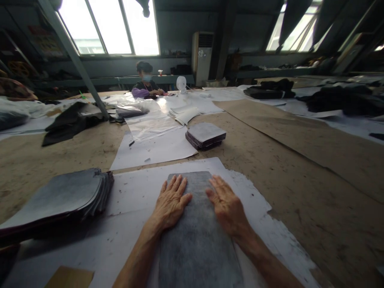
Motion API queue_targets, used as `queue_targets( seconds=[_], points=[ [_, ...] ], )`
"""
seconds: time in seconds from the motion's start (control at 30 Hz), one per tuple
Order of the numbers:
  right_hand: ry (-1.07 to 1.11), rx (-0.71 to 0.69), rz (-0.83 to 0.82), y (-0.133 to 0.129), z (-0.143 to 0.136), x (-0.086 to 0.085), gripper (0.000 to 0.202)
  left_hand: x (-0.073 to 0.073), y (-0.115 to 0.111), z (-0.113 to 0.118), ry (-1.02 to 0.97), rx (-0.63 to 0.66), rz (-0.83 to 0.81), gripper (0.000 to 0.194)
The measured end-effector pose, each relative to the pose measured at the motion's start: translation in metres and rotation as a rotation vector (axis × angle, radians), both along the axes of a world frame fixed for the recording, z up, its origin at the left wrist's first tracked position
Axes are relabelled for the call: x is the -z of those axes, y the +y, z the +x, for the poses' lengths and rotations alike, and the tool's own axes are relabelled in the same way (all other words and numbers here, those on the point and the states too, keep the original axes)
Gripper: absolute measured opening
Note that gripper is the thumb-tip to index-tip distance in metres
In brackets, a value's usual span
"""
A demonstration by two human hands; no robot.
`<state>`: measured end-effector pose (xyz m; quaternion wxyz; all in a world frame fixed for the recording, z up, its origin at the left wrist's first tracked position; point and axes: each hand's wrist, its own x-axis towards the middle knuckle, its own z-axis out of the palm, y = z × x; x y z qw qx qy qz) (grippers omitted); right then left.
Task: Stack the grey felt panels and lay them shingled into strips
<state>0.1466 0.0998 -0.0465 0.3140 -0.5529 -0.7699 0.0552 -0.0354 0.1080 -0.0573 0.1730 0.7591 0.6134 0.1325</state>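
A long grey fabric-like panel (199, 240) lies flat before me on white paper (129, 228). Flat on the panel's left side, near its far end, rests my left hand (172, 202), fingers stretched out and thumb pointing inward. My right hand (226, 204) is at the panel's right edge, slightly blurred, with its fingers extended; whether it presses down or hovers I cannot tell. Neither hand grips anything. To the left sits a thick stack of grey panels (60, 192) with rounded corners. Beyond my hands stands a smaller stack of grey pieces (207, 132).
A brown sheet (288, 124) covers the table's right side. Dark cloth (72, 122) and a plastic-wrapped bundle (135, 108) lie at the far left. Behind them a masked person (147, 82) sits near a small white fan (181, 84). A slanted metal post (78, 60) rises at left.
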Motion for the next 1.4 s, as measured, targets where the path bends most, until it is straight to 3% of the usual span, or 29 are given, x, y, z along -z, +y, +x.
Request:
queue_targets(
  seconds=[0.07,0.13,0.27,0.33,0.43,0.6,0.8,0.87,0.97,1.0,1.07,1.13,1.2,1.27,1.3,1.37,1.4],
  points=[
    [0.052,0.078,0.152,0.002,0.005,-0.006,0.054,0.001,0.002,-0.002,-0.023,-0.014,-0.018,0.052],
    [-0.027,0.02,0.207,-0.001,0.004,-0.006,0.055,0.001,0.004,-0.005,-0.044,-0.026,-0.038,0.051],
    [-0.297,-0.278,-0.024,-0.015,-0.012,0.0,0.061,0.001,0.006,-0.008,-0.048,-0.01,-0.063,0.051],
    [-0.345,-0.276,-0.087,-0.024,-0.019,-0.001,0.065,0.0,0.006,-0.008,-0.045,0.002,-0.083,0.051],
    [-0.35,-0.237,-0.017,-0.043,-0.021,-0.006,0.067,-0.005,0.006,-0.008,-0.058,0.015,-0.118,0.052],
    [-0.419,-0.472,-0.034,-0.085,-0.017,-0.008,0.067,-0.012,0.004,-0.007,-0.072,0.003,-0.153,0.053],
    [-0.351,-0.365,0.156,-0.102,-0.013,0.003,0.069,-0.012,0.005,-0.005,-0.073,0.014,-0.161,0.055],
    [-0.378,-0.444,0.165,-0.105,-0.012,0.008,0.072,-0.011,0.005,-0.005,-0.07,0.005,-0.173,0.057],
    [-0.371,-0.522,0.119,-0.105,-0.012,-0.002,0.066,-0.011,0.006,-0.005,-0.054,0.001,-0.178,0.057],
    [-0.353,-0.507,0.101,-0.104,-0.012,-0.007,0.062,-0.01,0.006,-0.006,-0.046,0.004,-0.175,0.057],
    [-0.318,-0.343,0.132,-0.099,-0.012,-0.011,0.064,-0.01,0.006,-0.006,-0.026,0.009,-0.164,0.056],
    [-0.292,-0.282,0.199,-0.098,-0.01,-0.002,0.059,-0.01,0.006,-0.005,-0.006,0.008,-0.157,0.056],
    [-0.338,-0.486,0.198,-0.103,-0.005,0.012,0.069,-0.009,0.006,-0.004,0.012,0.007,-0.149,0.057],
    [-0.326,-0.638,0.193,-0.109,0.0,0.016,0.041,-0.007,0.006,-0.004,0.028,0.009,-0.13,0.057],
    [-0.291,-0.751,0.119,-0.111,0.002,0.011,0.027,-0.006,0.006,-0.003,0.036,0.011,-0.117,0.059],
    [-0.121,-0.92,-0.126,-0.107,0.003,-0.011,0.031,-0.003,0.005,-0.003,0.05,0.013,-0.085,0.067],
    [-0.064,-0.839,-0.24,-0.1,0.003,-0.023,0.035,-0.002,0.004,-0.003,0.057,0.013,-0.07,0.071]
  ],
)
